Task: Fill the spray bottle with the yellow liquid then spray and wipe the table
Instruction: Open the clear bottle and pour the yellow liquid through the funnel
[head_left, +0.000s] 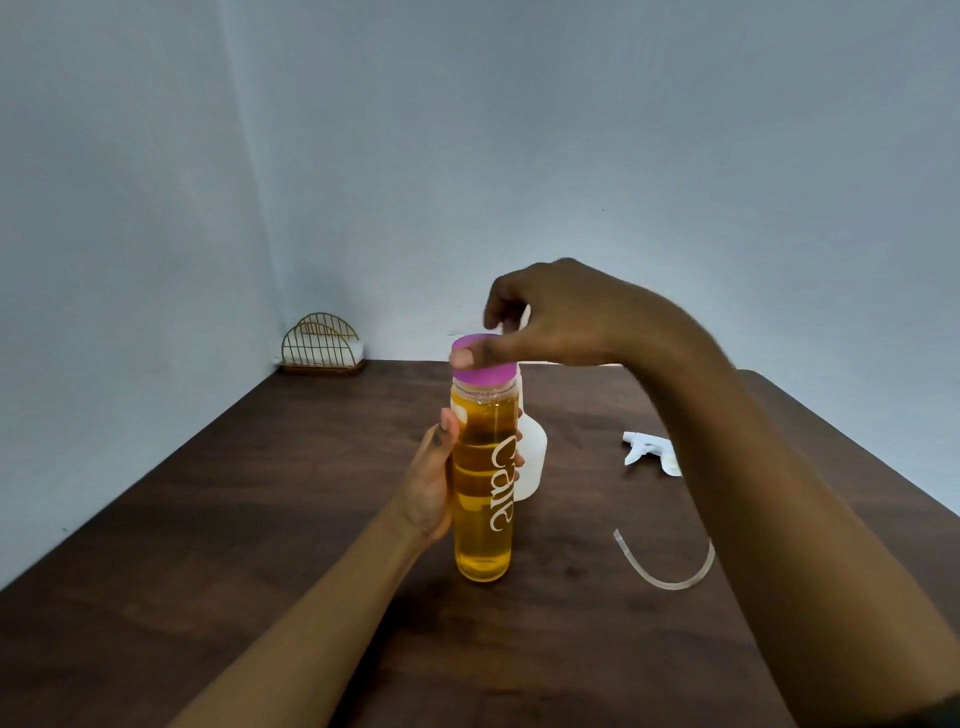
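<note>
From the head camera, I see the clear bottle (483, 483) of yellow liquid standing upright on the dark wooden table (260, 519), its pink cap (485, 371) on. My left hand (434, 478) is wrapped around the bottle's middle, thumb on the near side and fingers curled behind it, holding it steady. My right hand (550, 317) sits over the cap, thumb pressed against its rim and the other fingers loosely bent above the top; whether they grip the far side I cannot tell. Just behind the bottle stands the white spray bottle (535, 457), mostly hidden. Its trigger head (649, 452) lies off to the bottle's right, with the curved dip tube (670, 577) nearer me on that side. By my reckoning the spray bottle is open and ready; uncapping, pouring, spraying and wiping all remain. A wire napkin holder (322, 343) sits far back left of the bottle.
</note>
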